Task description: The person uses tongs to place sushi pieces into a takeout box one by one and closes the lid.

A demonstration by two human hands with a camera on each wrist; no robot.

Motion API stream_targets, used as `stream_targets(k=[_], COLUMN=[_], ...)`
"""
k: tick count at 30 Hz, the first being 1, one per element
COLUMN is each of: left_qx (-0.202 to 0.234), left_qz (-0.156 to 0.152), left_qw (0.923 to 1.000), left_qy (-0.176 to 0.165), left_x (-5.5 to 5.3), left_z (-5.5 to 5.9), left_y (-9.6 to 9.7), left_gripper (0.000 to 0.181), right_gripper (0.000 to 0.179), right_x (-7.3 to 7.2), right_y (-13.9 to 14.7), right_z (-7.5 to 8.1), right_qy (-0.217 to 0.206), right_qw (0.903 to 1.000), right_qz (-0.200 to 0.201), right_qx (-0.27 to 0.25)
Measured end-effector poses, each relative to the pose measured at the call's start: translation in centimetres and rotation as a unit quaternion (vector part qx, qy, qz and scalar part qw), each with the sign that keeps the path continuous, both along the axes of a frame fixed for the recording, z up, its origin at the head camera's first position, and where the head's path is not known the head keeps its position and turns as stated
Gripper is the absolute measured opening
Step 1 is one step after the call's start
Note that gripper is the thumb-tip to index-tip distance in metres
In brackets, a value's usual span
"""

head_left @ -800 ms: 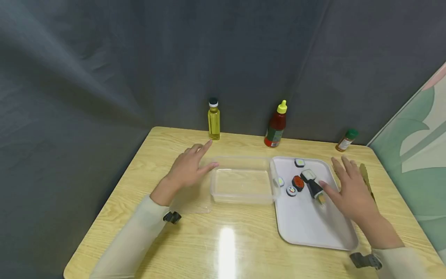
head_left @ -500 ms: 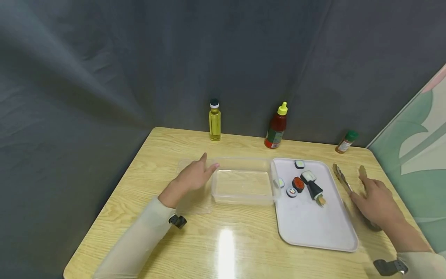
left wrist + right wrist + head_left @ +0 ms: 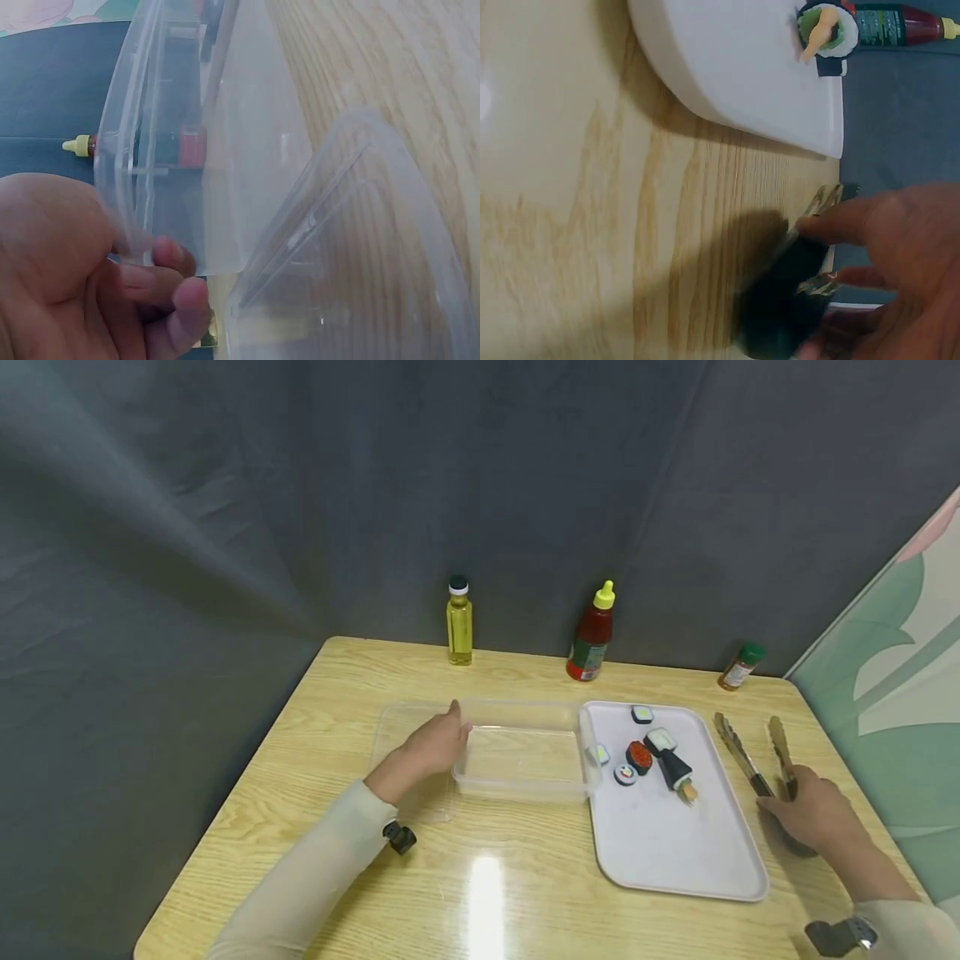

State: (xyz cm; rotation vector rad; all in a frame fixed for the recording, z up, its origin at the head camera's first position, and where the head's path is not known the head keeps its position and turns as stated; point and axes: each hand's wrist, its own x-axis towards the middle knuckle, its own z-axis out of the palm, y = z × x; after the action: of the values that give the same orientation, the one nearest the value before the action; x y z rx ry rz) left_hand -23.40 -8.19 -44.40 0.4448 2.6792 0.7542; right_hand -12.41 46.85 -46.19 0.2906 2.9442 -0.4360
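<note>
My left hand (image 3: 433, 745) grips the left rim of a clear plastic container (image 3: 525, 790); in the left wrist view its fingers curl at the rim (image 3: 124, 161). A flat clear lid (image 3: 393, 720) lies on the table, partly under that hand. At the far right my right hand (image 3: 817, 810) holds black-handled metal tongs (image 3: 737, 750) by the handles, thumb on one arm and fingers at the other. The tongs' two arms stand spread apart. Between the hands, a white tray (image 3: 675, 852) carries several sushi pieces, including a red-topped one (image 3: 639, 757) and a cone-shaped hand roll (image 3: 677, 770).
An oil bottle (image 3: 460, 627) and a red sauce bottle (image 3: 591, 639) with a yellow cap stand along the table's back edge. A small green-capped spice jar (image 3: 741, 667) is at the back right. Dark curtain (image 3: 480, 485) hangs behind the table.
My right hand has moved right and down from above the tray onto the tongs. My left hand has moved right and its fingers have closed onto the container's rim.
</note>
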Motion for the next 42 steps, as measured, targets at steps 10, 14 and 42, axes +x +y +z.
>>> stream_targets(k=[10,14,42], left_qx=[-0.069,-0.109,-0.017], left_qz=[-0.029,-0.028,-0.082], left_qw=[0.993,0.9836,0.9892], left_qy=[0.092,0.141,-0.12], left_x=[0.1,0.5,0.2], left_z=[-0.2,-0.2,1.4], left_y=[0.8,0.9,-1.4], left_gripper=[0.061,0.065,0.158], right_gripper=[0.083,0.081,0.036], right_x=[1.4,1.7,4.5], right_y=[0.0,-0.7,-1.6], right_z=[1.9,3.1,3.5], right_qy=[0.101,0.112,0.163], right_qw=[0.9946,0.9916,0.9675], right_qz=[0.012,0.063,0.192], right_qx=[-0.02,-0.017,0.021])
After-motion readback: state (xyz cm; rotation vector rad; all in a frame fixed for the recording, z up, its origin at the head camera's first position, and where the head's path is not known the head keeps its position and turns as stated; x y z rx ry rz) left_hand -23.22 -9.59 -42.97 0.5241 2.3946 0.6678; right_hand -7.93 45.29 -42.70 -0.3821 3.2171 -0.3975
